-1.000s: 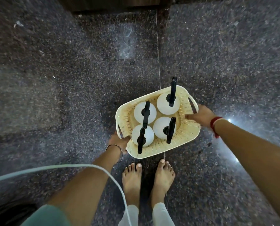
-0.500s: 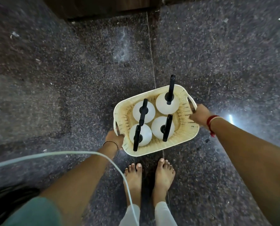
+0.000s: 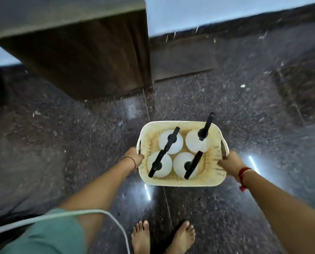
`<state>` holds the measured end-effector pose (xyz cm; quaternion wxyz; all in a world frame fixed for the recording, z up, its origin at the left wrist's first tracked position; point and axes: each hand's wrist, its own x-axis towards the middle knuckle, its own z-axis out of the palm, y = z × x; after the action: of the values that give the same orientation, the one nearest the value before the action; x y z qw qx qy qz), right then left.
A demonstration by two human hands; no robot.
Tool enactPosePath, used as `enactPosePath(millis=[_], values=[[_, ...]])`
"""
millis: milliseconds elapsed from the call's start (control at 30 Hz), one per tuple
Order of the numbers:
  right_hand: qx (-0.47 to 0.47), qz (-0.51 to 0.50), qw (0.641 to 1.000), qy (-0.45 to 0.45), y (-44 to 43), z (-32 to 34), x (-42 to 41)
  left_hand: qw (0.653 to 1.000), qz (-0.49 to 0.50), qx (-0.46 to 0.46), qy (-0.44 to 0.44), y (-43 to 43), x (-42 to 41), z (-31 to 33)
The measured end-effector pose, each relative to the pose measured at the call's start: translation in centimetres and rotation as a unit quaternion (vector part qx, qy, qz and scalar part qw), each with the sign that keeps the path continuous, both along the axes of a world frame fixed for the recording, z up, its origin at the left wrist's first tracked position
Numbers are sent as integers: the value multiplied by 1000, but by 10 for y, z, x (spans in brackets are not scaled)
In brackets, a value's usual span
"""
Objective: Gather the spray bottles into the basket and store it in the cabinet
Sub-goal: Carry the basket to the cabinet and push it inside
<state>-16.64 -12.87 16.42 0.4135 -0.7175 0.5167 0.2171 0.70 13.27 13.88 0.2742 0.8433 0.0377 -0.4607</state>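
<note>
The left hand (image 3: pixel 134 156) grips the basket (image 3: pixel 182 181) at its 9 o'clock end, fingers curled around the handle loop there. The basket is cream, perforated, held clear of the floor at waist height, its long axis running 9 to 3 o'clock between the two hands. Four white spray bottles (image 3: pixel 170 142) stand upright inside in two rows, black trigger heads pointing mostly toward 1 o'clock, one nozzle reaching past the far rim. The right hand (image 3: pixel 230 165) closes on the 3 o'clock end, thumb over the rim and fingers wrapped under the handle.

The dark wooden cabinet (image 3: pixel 90 55) lies toward 11 o'clock from the basket, well apart, so the left hand is the nearer one. Only a closed brown side or front shows; I cannot tell where the door is. Gathering looks finished; carrying to the cabinet is the step in hand.

The floor (image 3: pixel 226 107) is polished dark speckled stone. A pale cable (image 3: pixel 101 214) crosses at 7 o'clock, near the bare feet (image 3: pixel 164 235), and could snag a step.
</note>
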Motion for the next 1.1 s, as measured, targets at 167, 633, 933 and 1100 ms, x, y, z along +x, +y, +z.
enactPosePath(millis=[167, 633, 933, 1100], values=[[12, -32, 999, -20, -42, 53, 3, 999, -35, -5, -2, -55, 29, 49], [62, -161, 984, -34, -115, 59, 46, 989, -144, 5, 26, -160, 123, 85], [77, -130, 987, -56, -150, 58, 98, 996, -74, 16, 42, -182, 154, 74], [73, -97, 990, -66, -174, 57, 120, 999, -17, 10, 43, -191, 162, 66]])
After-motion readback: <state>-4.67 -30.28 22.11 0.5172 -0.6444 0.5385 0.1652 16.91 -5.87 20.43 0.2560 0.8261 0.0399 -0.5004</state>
